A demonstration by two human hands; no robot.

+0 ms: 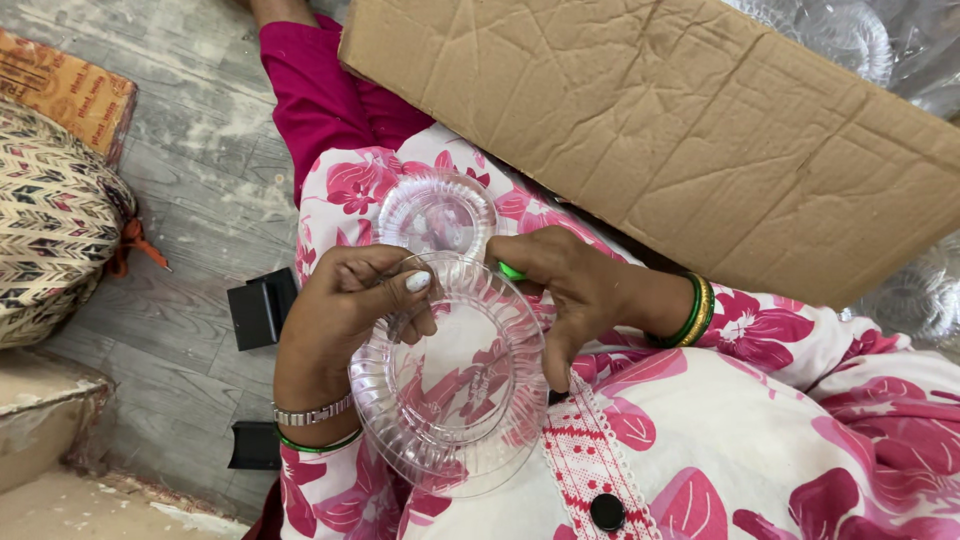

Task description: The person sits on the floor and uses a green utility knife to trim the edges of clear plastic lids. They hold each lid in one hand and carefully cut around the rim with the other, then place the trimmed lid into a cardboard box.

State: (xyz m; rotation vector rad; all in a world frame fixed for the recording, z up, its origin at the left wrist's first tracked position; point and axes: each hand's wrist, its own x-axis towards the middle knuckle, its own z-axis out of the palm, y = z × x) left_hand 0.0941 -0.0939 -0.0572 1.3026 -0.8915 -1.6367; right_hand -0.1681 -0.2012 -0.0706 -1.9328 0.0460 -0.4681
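head view: the left hand [345, 305] is clamped on a clear ribbed plastic plate [450, 375], thumb lying across the upper rim and the other fingers curled under the left side, so the plate sits tilted in front of the lap, mostly to the right of and below that hand. the right hand [570, 290] is closed on the plate's upper right rim, fingers bent down along its edge, and a small green object [511, 271] peeks out from between its fingers; what it is cannot be told. a second clear ribbed plastic dish [437, 213] lies just beyond the held plate, on the lap, partly hidden behind both hands and apart from the fingers as far as can be seen. the left wrist wears a silver metal watch band [312, 411] and a thin green bangle, the right wrist green and gold bangles [694, 311]. the person wears a white garment with pink flower print [780, 440] with a black button low on the front. a large creased brown cardboard sheet [680, 120] leans across the upper right, with more clear plastic ware behind it. on the grey wooden floor [200, 160] to the left lie a zigzag-patterned cushion [50, 220] and two small black blocks [260, 310]
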